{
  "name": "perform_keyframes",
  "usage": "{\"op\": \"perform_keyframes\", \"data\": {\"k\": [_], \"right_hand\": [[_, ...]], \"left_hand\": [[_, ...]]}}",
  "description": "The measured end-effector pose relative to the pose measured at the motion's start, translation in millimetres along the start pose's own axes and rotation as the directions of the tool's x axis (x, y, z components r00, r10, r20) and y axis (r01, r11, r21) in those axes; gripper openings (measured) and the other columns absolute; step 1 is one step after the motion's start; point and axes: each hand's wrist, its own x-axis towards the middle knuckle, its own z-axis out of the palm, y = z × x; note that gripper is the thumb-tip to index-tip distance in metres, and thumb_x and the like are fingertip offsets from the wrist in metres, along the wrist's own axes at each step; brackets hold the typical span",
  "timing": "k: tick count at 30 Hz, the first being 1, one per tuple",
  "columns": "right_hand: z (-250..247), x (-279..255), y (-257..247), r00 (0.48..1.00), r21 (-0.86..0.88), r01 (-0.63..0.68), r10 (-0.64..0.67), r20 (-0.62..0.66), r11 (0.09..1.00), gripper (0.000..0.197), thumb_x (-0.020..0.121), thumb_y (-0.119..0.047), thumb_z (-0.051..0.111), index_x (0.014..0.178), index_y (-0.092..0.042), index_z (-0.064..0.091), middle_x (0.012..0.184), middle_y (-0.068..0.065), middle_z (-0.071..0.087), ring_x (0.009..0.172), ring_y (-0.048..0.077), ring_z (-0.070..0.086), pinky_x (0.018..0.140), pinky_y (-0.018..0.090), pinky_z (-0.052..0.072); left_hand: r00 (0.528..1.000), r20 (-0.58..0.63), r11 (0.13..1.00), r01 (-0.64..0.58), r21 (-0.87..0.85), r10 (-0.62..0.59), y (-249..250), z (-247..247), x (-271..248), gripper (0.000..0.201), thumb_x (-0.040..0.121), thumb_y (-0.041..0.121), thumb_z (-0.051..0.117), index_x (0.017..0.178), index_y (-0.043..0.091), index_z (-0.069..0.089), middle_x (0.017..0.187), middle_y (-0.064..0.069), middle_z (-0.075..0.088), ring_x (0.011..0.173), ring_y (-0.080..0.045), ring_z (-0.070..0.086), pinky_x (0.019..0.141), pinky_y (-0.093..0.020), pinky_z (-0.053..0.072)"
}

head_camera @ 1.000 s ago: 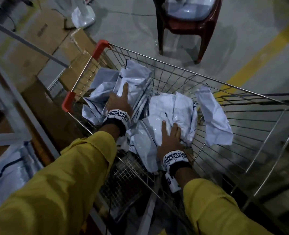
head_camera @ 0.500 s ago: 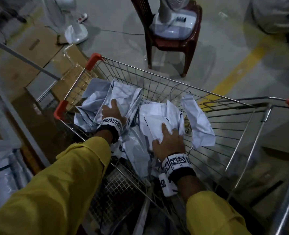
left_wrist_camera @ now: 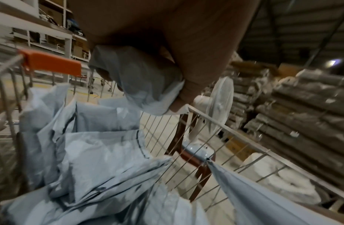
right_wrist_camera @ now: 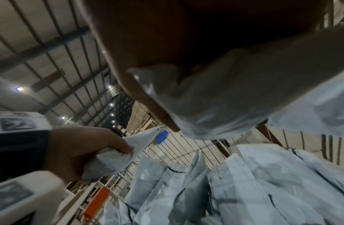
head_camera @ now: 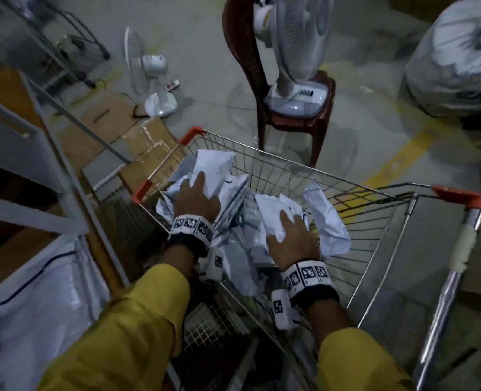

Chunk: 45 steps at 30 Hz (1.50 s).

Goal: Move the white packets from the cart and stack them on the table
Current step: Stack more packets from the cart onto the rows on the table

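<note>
Several crumpled white packets (head_camera: 329,221) lie in the wire cart (head_camera: 304,176). My left hand (head_camera: 197,198) is at the cart's left side and grips a bunched white packet (left_wrist_camera: 140,85); the right wrist view shows its fingers curled round that packet (right_wrist_camera: 117,155). My right hand (head_camera: 290,238) is in the middle of the cart and grips another white packet (right_wrist_camera: 215,99) from above. More packets (left_wrist_camera: 101,152) hang and lie under both hands. The cart floor below them is hidden.
A brown plastic chair (head_camera: 312,122) carrying a fan stands just beyond the cart. A floor fan (head_camera: 154,77) and flattened cardboard (head_camera: 106,122) lie at the far left. A white metal frame (head_camera: 22,128) stands at my left, a big white sack (head_camera: 459,57) at the far right, the cart handle (head_camera: 459,249) at my right.
Both hands went from lying flat on the packets to gripping bunches of them. My head view has tilted up, so the chair and fans now show fully.
</note>
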Motion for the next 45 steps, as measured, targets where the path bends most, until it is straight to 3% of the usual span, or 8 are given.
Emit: {"op": "perform_keyframes", "data": {"k": [7, 11, 19, 24, 28, 37, 41, 45], "right_hand": [[-48, -60, -32, 0.988, 0.028, 0.111, -0.107, -0.112, 0.993, 0.072, 0.081, -0.051, 0.047, 0.150, -0.033, 0.035, 0.152, 0.007, 0.039, 0.133, 0.036, 0.044, 0.107, 0.049, 0.042], [-67, -110, -47, 0.963, 0.048, 0.202, -0.189, -0.195, 0.978, 0.073, 0.073, -0.054, 0.044, 0.142, -0.032, 0.045, 0.138, 0.009, 0.053, 0.124, 0.034, 0.051, 0.099, 0.048, 0.048], [-70, -205, -68, 0.923, 0.083, 0.352, -0.331, -0.195, 0.932, 0.069, 0.082, -0.046, 0.058, 0.147, -0.026, 0.047, 0.147, 0.006, 0.051, 0.131, 0.030, 0.050, 0.106, 0.047, 0.045], [-60, -248, -83, 0.847, -0.041, 0.516, -0.516, -0.130, 0.856, 0.053, 0.080, -0.045, 0.057, 0.128, -0.024, 0.061, 0.122, 0.010, 0.066, 0.112, 0.034, 0.059, 0.092, 0.042, 0.052], [-58, -269, -88, 0.773, -0.053, 0.629, -0.631, -0.069, 0.776, 0.059, 0.081, -0.046, 0.056, 0.135, -0.021, 0.058, 0.131, 0.013, 0.063, 0.119, 0.034, 0.057, 0.097, 0.044, 0.051], [-42, -326, -66, 0.781, -0.062, 0.622, -0.613, 0.123, 0.780, 0.092, 0.069, -0.059, 0.044, 0.155, -0.028, 0.033, 0.154, 0.018, 0.036, 0.137, 0.043, 0.038, 0.107, 0.051, 0.038], [-19, -347, -72, 0.757, -0.042, 0.645, -0.631, 0.170, 0.763, 0.088, 0.075, -0.053, 0.055, 0.156, -0.029, 0.030, 0.154, 0.020, 0.034, 0.137, 0.044, 0.036, 0.108, 0.051, 0.037], [8, -360, -79, 0.736, -0.075, 0.675, -0.663, 0.135, 0.734, 0.079, 0.086, -0.038, 0.066, 0.156, -0.026, 0.031, 0.149, 0.022, 0.037, 0.134, 0.042, 0.039, 0.107, 0.048, 0.037]], "left_hand": [[0.966, -0.259, 0.926, -0.080, -0.369, -0.020, -19, -57, -107, 0.069, 0.085, 0.049, 0.057, 0.150, 0.030, 0.043, 0.143, -0.019, 0.052, 0.130, -0.039, 0.051, 0.107, -0.050, 0.045], [0.918, -0.394, 0.884, -0.216, -0.415, 0.040, -38, -83, -159, 0.070, 0.095, 0.065, 0.043, 0.145, 0.017, 0.052, 0.131, -0.025, 0.059, 0.120, -0.045, 0.056, 0.098, -0.050, 0.048], [0.827, -0.552, 0.838, -0.224, -0.497, -0.107, -80, -139, -280, 0.066, 0.091, 0.045, 0.057, 0.153, 0.041, 0.033, 0.131, -0.011, 0.058, 0.120, -0.034, 0.055, 0.098, -0.046, 0.050], [0.782, -0.584, 0.828, -0.167, -0.535, -0.219, -120, -143, -341, 0.064, 0.089, 0.056, 0.047, 0.150, 0.039, 0.037, 0.133, -0.009, 0.059, 0.120, -0.034, 0.056, 0.097, -0.049, 0.049], [0.727, -0.592, 0.823, -0.066, -0.565, -0.349, -142, -143, -391, 0.064, 0.088, 0.054, 0.046, 0.149, 0.033, 0.040, 0.128, -0.013, 0.061, 0.116, -0.035, 0.058, 0.094, -0.050, 0.051], [0.613, -0.547, 0.767, 0.160, -0.621, -0.570, -168, -125, -500, 0.066, 0.088, 0.052, 0.052, 0.150, 0.032, 0.041, 0.141, -0.014, 0.054, 0.126, -0.037, 0.051, 0.105, -0.051, 0.045], [0.556, -0.529, 0.732, 0.236, -0.639, -0.641, -183, -125, -531, 0.063, 0.094, 0.039, 0.062, 0.152, 0.030, 0.040, 0.145, -0.016, 0.049, 0.130, -0.040, 0.046, 0.109, -0.050, 0.041], [0.560, -0.499, 0.716, 0.270, -0.644, -0.661, -205, -121, -538, 0.064, 0.094, 0.033, 0.064, 0.153, 0.030, 0.040, 0.148, -0.014, 0.047, 0.132, -0.039, 0.045, 0.109, -0.048, 0.040]]}}
